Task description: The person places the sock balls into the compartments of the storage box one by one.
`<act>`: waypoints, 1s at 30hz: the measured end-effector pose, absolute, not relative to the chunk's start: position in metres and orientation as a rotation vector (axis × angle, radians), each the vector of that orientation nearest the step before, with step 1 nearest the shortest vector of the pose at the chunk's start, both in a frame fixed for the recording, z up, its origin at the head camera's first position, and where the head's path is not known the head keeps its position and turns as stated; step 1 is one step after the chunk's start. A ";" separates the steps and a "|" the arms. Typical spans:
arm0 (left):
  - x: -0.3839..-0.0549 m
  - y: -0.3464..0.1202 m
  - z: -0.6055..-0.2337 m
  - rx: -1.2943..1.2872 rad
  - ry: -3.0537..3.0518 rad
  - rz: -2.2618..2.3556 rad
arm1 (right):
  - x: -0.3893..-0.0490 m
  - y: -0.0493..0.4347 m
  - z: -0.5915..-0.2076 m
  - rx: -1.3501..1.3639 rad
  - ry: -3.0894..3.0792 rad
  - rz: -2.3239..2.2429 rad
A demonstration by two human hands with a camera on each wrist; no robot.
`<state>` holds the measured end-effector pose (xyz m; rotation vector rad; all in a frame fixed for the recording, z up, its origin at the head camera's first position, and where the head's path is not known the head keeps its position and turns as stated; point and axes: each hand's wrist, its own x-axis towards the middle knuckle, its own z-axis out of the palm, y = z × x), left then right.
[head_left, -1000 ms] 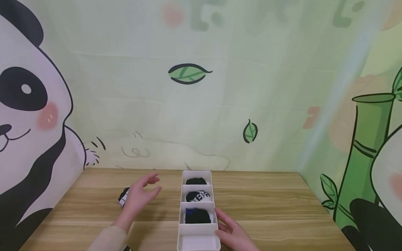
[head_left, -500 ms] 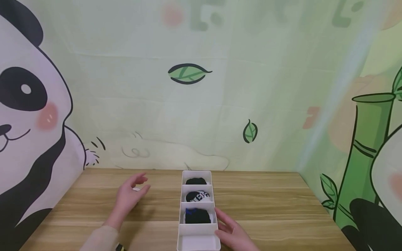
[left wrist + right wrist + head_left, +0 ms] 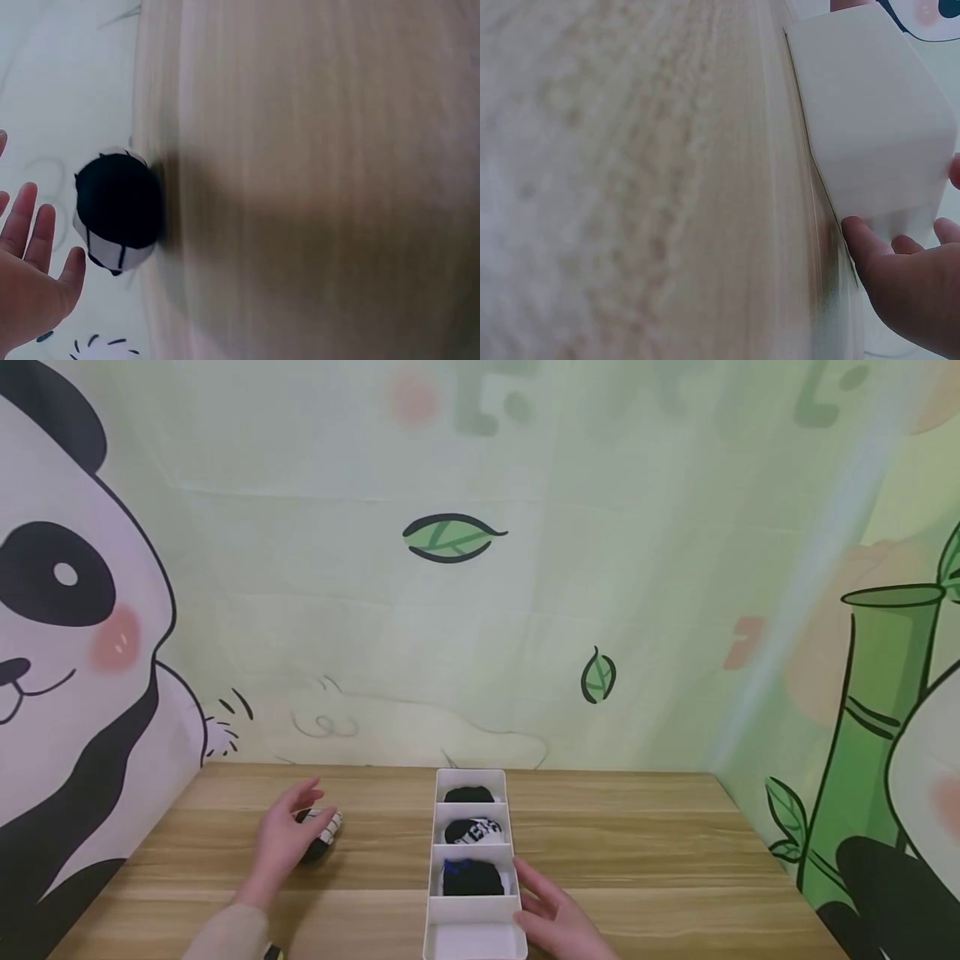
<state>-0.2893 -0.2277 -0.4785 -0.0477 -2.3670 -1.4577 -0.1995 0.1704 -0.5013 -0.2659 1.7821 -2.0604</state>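
In the head view my left hand (image 3: 285, 835) hovers over the left side of the table, fingers spread and relaxed. Right beside it is a rolled-up sock (image 3: 328, 837), black with a white, black-lined band, partly hidden by the hand. The left wrist view shows a gap between that hand (image 3: 37, 277) and the sock (image 3: 120, 199). My right hand (image 3: 558, 914) touches the right side of a long white divided box (image 3: 476, 941) with its fingertips and thumb. Three compartments hold dark bundled socks: a black one (image 3: 469, 794), a black one with white lettering (image 3: 474, 831), and a black one with blue (image 3: 473, 877).
The box stands lengthwise on a wood-grain table (image 3: 637, 843), its nearest compartment showing a bare white floor. Behind the table hangs a pale green backdrop (image 3: 525, 610) with printed pandas, leaves and bamboo. A small black and yellow item (image 3: 273, 952) shows beside the left sleeve.
My left hand has moved left, away from the box, and the sock now shows on its right side rather than its left. The right hand and the box have stayed put.
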 end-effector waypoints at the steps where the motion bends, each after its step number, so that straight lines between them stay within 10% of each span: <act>1: -0.289 -0.229 -0.478 -0.039 -2.377 -1.464 | -0.200 0.171 -0.502 -0.274 1.783 -2.060; 30: -0.293 -0.239 -0.498 -0.030 -2.671 -1.211 | -0.197 0.169 -0.498 -0.282 1.738 -2.096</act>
